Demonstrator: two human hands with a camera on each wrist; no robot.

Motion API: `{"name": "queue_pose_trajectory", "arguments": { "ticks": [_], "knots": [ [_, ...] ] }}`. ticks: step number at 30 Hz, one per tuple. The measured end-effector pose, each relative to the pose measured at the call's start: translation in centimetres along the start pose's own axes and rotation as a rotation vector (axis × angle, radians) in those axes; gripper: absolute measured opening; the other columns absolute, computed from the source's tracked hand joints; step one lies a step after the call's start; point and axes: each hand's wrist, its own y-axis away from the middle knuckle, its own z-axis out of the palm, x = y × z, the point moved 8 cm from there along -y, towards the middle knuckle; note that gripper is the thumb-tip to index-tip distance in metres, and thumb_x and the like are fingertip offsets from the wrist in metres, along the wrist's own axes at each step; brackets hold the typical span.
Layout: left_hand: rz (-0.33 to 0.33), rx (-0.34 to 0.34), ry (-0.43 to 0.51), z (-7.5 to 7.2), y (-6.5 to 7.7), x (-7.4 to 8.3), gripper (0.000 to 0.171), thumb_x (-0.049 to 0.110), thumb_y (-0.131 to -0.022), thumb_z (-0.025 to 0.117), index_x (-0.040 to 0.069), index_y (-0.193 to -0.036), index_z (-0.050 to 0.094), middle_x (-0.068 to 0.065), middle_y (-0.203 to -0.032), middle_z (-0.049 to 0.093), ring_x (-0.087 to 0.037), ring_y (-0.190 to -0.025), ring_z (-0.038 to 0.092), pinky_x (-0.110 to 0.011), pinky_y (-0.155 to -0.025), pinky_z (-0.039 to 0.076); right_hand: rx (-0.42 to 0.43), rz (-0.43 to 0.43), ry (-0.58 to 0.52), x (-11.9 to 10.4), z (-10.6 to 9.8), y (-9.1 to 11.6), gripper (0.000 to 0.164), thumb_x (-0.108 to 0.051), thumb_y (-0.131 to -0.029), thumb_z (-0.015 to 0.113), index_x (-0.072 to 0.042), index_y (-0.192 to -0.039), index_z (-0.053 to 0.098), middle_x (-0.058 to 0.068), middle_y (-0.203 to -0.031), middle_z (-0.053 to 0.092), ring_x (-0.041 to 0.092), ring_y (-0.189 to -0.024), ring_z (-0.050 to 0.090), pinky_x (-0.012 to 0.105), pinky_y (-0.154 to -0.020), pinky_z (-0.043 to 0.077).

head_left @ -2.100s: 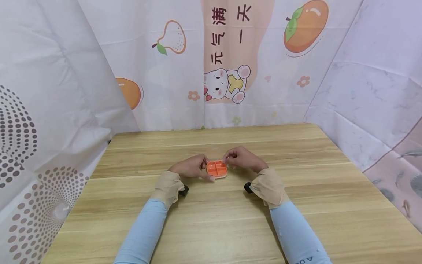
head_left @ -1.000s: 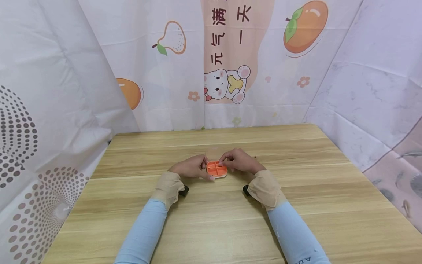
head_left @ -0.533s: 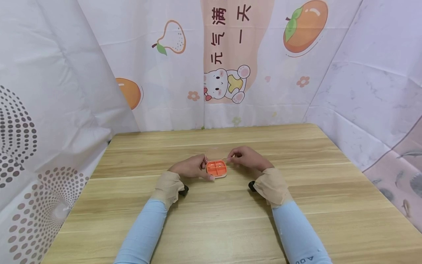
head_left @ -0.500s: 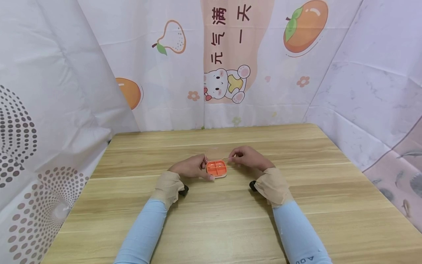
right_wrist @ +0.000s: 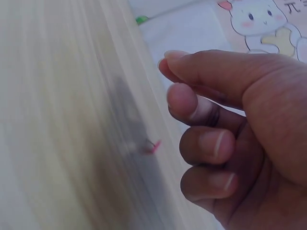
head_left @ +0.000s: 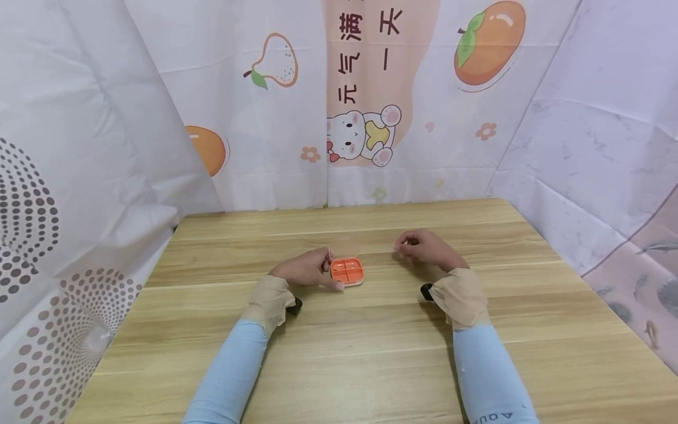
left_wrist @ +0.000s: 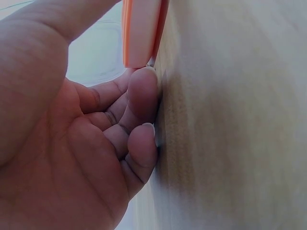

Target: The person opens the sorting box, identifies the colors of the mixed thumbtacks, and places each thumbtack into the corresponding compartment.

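In the head view my left hand [head_left: 306,268] holds a small orange pill box [head_left: 346,271] by its left side, thumb along the near edge. The box has several compartments, and tiny bits show in the back ones, too small to identify. Its clear lid [head_left: 344,248] stands open at the back. In the left wrist view the box [left_wrist: 142,33] rests between thumb and fingers. My right hand [head_left: 426,247] is off to the right, fingers loosely curled with nothing visible in them. Below it in the right wrist view is a tiny blurred pink-red piece with a thin dark hook [right_wrist: 152,147].
A wood-grain table [head_left: 339,365] spreads under both arms. Printed curtains [head_left: 286,129] hang along its back edge and on both sides. Each wrist wears a tan wrap, with a small black camera [head_left: 426,291] under the right one.
My right hand went to the box's back right compartment, then drew away to the right. A tiny bit now shows in that compartment. My left hand and the box have stayed in place.
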Motion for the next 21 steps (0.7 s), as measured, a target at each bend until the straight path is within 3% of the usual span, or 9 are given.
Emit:
{"name": "queue_pose_trajectory", "arguments": {
  "ticks": [16,21],
  "knots": [
    [0.002,0.001,-0.003,0.0,0.0,0.1,0.056,0.040,-0.080,0.090,0.008,-0.109,0.055,-0.003,-0.090,0.052,-0.014,-0.080,0.045,-0.030,-0.072,0.040,0.033,0.061,-0.079,2.0,-1.8,1.4,0.025,-0.020,-0.103,0.065,0.002,-0.114,0.070,0.018,-0.081,0.066,0.023,-0.069,0.057,0.030,-0.063,0.047],
    [-0.001,0.004,-0.010,0.0,0.0,0.0,0.056,0.040,-0.080,0.090,0.008,-0.109,0.055,-0.003,-0.090,0.053,-0.014,-0.080,0.046,-0.030,-0.072,0.041,0.039,0.085,-0.073,2.6,-1.9,1.6,0.025,-0.021,-0.104,0.064,0.001,-0.114,0.070,0.015,-0.081,0.066,0.020,-0.068,0.055,0.029,-0.061,0.046]
  ]
}}
